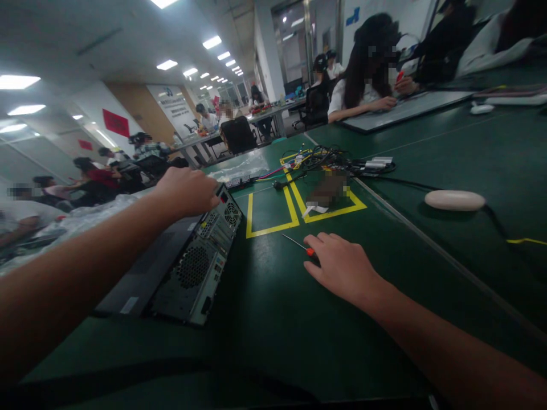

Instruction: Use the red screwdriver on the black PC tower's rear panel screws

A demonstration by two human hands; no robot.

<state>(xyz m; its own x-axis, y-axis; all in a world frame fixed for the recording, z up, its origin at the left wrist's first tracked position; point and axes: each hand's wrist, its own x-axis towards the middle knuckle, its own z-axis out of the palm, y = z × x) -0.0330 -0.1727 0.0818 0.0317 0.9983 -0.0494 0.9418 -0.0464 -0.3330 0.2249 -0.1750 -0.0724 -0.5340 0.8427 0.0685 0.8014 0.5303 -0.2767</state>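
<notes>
A desktop computer case (188,267) lies on its side on the green table (299,330), its rear panel with fan grilles facing me. My left hand (188,191) rests on the case's far top corner, fingers curled over the edge. My right hand (339,265) lies on the table to the right of the case, fingers closing over the red handle of a small screwdriver (299,246), whose metal shaft points left and away.
Yellow tape squares (290,213) mark the table beyond my hands. A tangle of cables (329,156), a power strip (239,181) and a white mouse (455,200) lie further off. A person works on a flat panel (401,111) at the far right. Other people sit at the tables behind.
</notes>
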